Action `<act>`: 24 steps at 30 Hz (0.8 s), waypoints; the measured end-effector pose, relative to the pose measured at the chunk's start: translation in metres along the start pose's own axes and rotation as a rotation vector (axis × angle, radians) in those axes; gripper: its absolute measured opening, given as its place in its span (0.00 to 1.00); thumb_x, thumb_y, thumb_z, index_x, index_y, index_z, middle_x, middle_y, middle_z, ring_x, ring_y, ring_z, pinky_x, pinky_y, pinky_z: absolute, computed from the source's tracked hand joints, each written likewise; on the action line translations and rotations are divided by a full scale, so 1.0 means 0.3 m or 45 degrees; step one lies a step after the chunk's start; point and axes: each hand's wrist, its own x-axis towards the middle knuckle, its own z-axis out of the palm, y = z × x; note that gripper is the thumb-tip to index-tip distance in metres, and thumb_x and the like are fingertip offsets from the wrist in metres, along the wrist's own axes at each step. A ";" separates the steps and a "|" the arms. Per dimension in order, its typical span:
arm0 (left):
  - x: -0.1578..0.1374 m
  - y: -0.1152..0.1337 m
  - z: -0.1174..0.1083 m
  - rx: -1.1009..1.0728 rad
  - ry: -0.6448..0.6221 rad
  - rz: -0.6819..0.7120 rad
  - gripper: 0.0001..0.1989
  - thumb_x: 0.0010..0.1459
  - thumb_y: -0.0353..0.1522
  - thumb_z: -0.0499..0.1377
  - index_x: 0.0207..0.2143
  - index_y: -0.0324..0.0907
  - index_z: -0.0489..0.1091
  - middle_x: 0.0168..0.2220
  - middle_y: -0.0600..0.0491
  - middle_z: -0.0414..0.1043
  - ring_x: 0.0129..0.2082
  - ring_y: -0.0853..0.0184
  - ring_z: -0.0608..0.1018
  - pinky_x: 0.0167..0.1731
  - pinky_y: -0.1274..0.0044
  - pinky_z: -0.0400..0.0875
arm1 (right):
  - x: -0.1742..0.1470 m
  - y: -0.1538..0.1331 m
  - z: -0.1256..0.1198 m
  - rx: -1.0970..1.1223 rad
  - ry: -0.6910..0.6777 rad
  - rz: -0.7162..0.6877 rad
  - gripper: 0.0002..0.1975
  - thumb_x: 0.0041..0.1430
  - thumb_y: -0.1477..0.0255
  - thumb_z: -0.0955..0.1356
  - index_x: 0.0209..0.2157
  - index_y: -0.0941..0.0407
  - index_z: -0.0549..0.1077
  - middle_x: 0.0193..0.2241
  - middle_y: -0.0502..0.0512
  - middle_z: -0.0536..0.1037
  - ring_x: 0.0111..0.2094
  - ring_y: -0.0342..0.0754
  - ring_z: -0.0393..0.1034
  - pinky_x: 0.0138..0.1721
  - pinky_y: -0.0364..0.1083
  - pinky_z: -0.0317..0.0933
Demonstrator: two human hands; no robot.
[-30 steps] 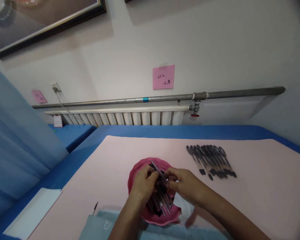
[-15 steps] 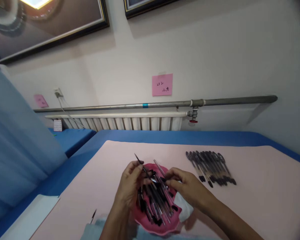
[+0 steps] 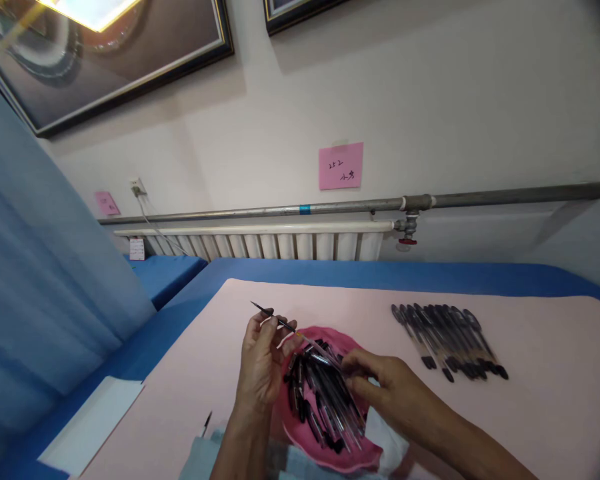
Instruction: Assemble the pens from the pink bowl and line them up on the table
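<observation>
My left hand (image 3: 261,357) pinches a slim black pen piece (image 3: 283,322) with a fine pointed tip, tilted over the left rim of a pink scalloped bowl (image 3: 370,460). My right hand (image 3: 377,380), fingers closed, grips a clear pen tube (image 3: 316,346) above the bowl. Tube and black piece line up end to end, with a speck of yellow where they meet; whether they are joined I cannot tell. Several loose pen parts (image 3: 330,393), clear and black, fill the bowl. A white tissue (image 3: 386,437) lies against its right side, beneath my right wrist.
Several black-capped pens (image 3: 447,337) lie in a row on the pink sheet (image 3: 545,387) at right. Another pointed piece (image 3: 207,423) rests by a light-blue cloth (image 3: 200,460). White paper (image 3: 93,423) lies at left. A radiator (image 3: 300,245) stands behind the blue bed (image 3: 360,272).
The black piece in my left hand has tipped flatter. The clear tube in my right hand has come down into line with it. The whole view has shifted slightly.
</observation>
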 end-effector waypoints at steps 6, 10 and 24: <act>0.002 0.002 -0.008 0.043 0.020 0.031 0.16 0.45 0.33 0.65 0.36 0.43 0.62 0.30 0.57 0.69 0.32 0.68 0.77 0.30 0.74 0.74 | -0.005 -0.009 0.001 0.018 -0.016 0.011 0.08 0.46 0.77 0.62 0.25 0.52 0.71 0.25 0.48 0.76 0.30 0.47 0.70 0.33 0.45 0.64; 0.001 -0.001 -0.009 0.061 0.003 0.041 0.17 0.45 0.34 0.65 0.36 0.43 0.62 0.30 0.57 0.69 0.32 0.68 0.77 0.30 0.74 0.74 | -0.008 -0.008 0.003 0.014 -0.010 -0.004 0.08 0.47 0.77 0.62 0.25 0.53 0.71 0.25 0.49 0.76 0.30 0.48 0.70 0.33 0.45 0.64; -0.006 0.007 0.007 0.134 0.049 0.102 0.17 0.45 0.35 0.64 0.35 0.43 0.62 0.28 0.57 0.70 0.31 0.69 0.77 0.29 0.77 0.73 | -0.017 0.008 0.006 -0.132 0.032 -0.112 0.08 0.51 0.76 0.62 0.28 0.52 0.71 0.25 0.48 0.76 0.27 0.46 0.69 0.29 0.45 0.61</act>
